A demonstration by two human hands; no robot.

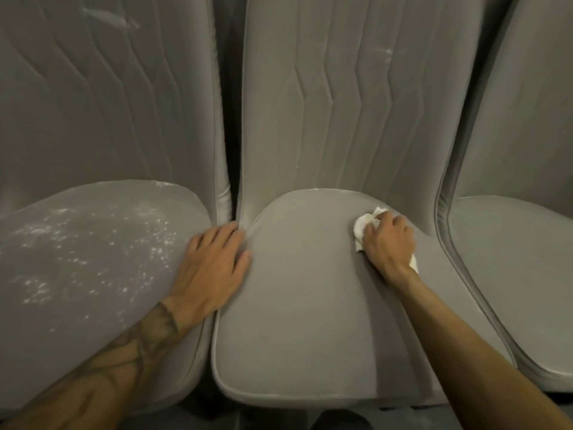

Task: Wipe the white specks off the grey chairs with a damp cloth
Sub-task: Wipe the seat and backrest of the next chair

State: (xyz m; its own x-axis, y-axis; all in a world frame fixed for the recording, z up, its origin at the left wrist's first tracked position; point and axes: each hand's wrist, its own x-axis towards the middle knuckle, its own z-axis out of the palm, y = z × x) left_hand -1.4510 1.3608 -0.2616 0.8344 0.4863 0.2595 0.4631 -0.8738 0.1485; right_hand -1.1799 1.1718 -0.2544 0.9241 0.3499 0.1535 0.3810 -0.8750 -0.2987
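Grey velvet-like dining chairs, three in a row. Right hand (389, 243) at centre right of frame, fingers curled around a crumpled white cloth (366, 226), pressing it on the middle chair seat (304, 305) near its back edge. Left hand (210, 265) flat, fingers straight and together, resting across the gap between middle seat and left chair seat (93, 274). White specks (93, 243) scattered over left seat; fainter white marks on left backrest (108, 88), upper left of frame

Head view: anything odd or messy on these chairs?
Yes. The left seat is covered in white specks, with smears high on its backrest. A faint patch marks the middle backrest. The middle seat under the cloth looks clean.
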